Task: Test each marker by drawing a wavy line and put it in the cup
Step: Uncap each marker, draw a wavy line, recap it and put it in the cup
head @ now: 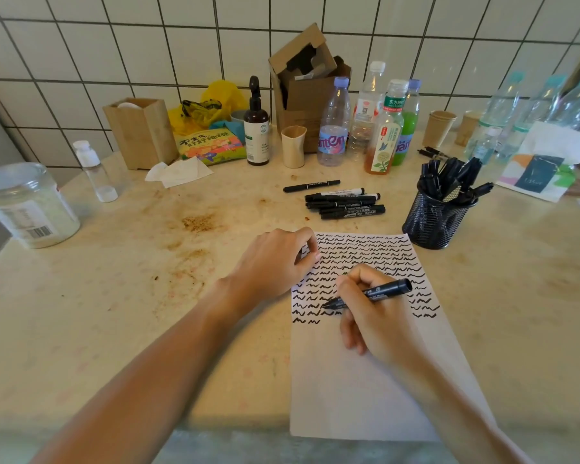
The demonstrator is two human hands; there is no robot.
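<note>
Head view
Right hand: fingers curled round a black marker, gripping it low on the barrel; heel of the hand resting on the paper.
Black marker: tilted, tip touching the sheet just left of the right hand's fingers, butt end pointing up and to the right.
Left hand: lying on the paper's upper left corner, up and left of the right hand; fingers loosely curled, thumb and forefinger tips close together; whether they pinch anything, cannot tell.
Paper: white sheet under both hands, upper half filled with rows of black wavy lines, lower half blank.
Mesh cup: black, standing beyond and right of the right hand, just off the sheet's far right corner, packed with black markers.
Loose markers: a small heap lying on the table beyond the left hand, one more set slightly apart behind it.
Table: pale, stained top left of the left hand.
</note>
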